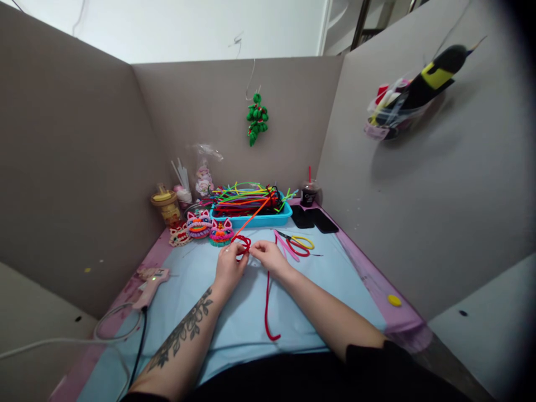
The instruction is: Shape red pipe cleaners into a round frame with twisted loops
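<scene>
Head view: handheld red loops point(248, 243), red strand point(267, 306) (tip rightward) lengthwise bodyward

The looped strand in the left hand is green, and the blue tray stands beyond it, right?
Not green: the looped strand in the left hand is red, as the head view shows. The blue tray does stand beyond it.

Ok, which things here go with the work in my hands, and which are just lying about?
Likely part of the job:
red pipe cleaner, between left hand and right hand
blue tray of pipe cleaners
scissors
pink glue gun

Probably just lying about:
two phones
drink cup
yellow disc
</scene>
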